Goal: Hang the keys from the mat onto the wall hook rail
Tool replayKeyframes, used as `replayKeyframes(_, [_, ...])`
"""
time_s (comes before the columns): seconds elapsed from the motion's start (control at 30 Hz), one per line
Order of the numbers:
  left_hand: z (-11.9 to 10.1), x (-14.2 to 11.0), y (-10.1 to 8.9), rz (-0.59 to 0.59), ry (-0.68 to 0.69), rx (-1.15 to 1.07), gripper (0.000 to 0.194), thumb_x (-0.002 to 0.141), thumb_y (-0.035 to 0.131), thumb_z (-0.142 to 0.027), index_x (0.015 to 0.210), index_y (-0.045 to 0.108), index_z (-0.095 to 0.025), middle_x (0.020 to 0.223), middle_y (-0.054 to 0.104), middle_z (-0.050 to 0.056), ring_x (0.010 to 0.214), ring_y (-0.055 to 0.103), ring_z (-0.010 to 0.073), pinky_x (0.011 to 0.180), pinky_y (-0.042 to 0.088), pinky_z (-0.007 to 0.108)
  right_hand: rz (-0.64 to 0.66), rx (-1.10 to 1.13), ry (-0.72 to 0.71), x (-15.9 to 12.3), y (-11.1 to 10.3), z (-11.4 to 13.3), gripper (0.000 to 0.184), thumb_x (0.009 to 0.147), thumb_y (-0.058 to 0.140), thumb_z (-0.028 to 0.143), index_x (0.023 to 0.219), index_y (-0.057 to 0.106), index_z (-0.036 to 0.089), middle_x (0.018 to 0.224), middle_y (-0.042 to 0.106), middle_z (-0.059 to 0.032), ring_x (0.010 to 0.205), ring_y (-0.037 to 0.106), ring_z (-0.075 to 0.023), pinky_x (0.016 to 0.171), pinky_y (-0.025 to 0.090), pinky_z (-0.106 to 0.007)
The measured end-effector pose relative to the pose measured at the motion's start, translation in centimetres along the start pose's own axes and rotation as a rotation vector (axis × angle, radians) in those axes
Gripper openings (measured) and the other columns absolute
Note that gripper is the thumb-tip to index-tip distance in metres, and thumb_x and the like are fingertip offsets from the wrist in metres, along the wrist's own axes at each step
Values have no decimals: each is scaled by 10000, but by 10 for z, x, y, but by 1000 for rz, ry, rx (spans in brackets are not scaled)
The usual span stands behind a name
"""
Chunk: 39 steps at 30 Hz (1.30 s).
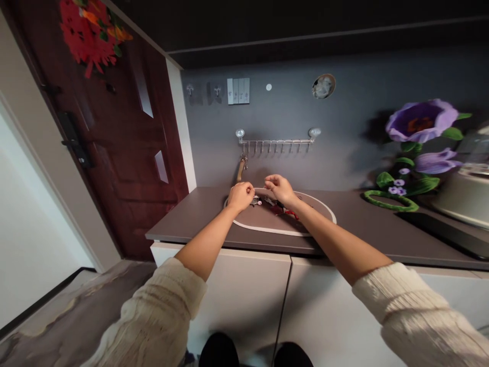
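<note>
You face a long brown counter [183, 214] with a white-edged oval mat [263, 222] on it. Behind is a shiny hook rail [277, 141]. Your left hand [241, 196] and right hand [282, 190] are over the mat, fingers curled; I can't tell if they pinch anything. A tan strap [240, 172] hangs near the rail's left end. On the mat, a red thing [292, 214] lies by your right hand, a tiny pink ball [259, 203] by your left.
</note>
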<state>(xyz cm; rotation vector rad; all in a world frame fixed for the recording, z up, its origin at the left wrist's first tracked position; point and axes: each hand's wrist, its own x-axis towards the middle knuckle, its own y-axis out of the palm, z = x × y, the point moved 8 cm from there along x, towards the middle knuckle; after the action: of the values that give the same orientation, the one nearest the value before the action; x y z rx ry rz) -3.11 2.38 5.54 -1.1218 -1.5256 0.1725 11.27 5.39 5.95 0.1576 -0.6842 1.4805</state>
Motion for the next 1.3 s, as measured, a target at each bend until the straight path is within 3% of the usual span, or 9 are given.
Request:
replayKeyframes(0.23, [-11,-8,7,104,87,185,237,818,438,-317,759,630,-191,819,634,49,850,546,171,785,386,300,102,-506,-147,-26,0,2,147,771,514,151,879,614,154,856,667,-68,773,596,-141,747,424,-260])
replayKeyframes(0.47, [-15,-9,20,187,137,262,251,795,466,-366,758,649,-197,850,643,54,871,541,191,797,385,328,187,-701,-211,-24,12,1,179,778,492,136,867,646,145,901,674,-91,840,599,-170,758,406,-249])
replayKeyframes(0.67, [-15,-7,22,178,160,295,217,787,449,-269,763,650,-192,850,649,53,854,548,191,777,391,322,194,-750,-195,-22,16,-2,199,785,482,145,887,652,150,935,674,-86,865,599,-172,760,401,-242])
replayKeyframes(0.9, [-21,-7,10,108,217,342,257,830,392,-256,784,632,-176,849,642,61,851,547,190,780,383,328,192,-746,-176,-20,17,-1,195,785,494,167,905,646,153,942,670,-85,881,597,-163,774,399,-233])
replayKeyframes(1.3, [-20,-3,-3,24,199,321,262,876,336,-236,883,591,-175,917,615,65,902,521,187,804,355,313,138,-583,-237,-20,16,5,175,765,508,183,891,628,171,824,657,-53,756,577,-144,743,409,-249])
